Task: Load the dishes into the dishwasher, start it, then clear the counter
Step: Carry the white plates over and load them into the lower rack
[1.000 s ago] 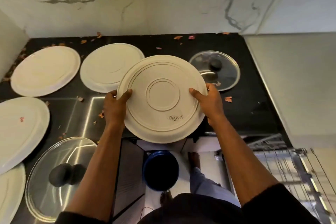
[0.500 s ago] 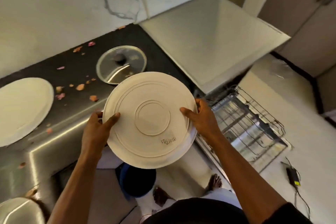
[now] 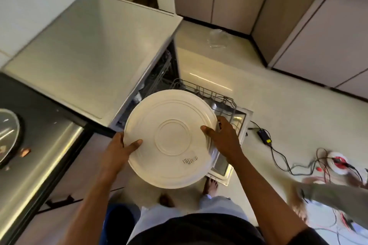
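I hold a large cream plate [image 3: 170, 137] with its ringed underside facing me. My left hand [image 3: 119, 150] grips its left rim and my right hand [image 3: 224, 137] grips its right rim. The plate hangs above the open dishwasher [image 3: 159, 77], over the pulled-out wire rack [image 3: 219, 99] and the lowered door [image 3: 242, 117]. Most of the rack is hidden behind the plate.
The dishwasher's grey top [image 3: 89, 55] lies to the left, beside the black counter [image 3: 35, 109] with a glass lid [image 3: 8, 135] and crumbs. A power adapter [image 3: 263, 137], cables and a reel [image 3: 336, 162] lie on the floor. Another person's leg [image 3: 328, 193] stands at right.
I have turned right from the counter toward the dishwasher, carrying the plate in both hands. The plate now sits over the rack; the other plates have left view.
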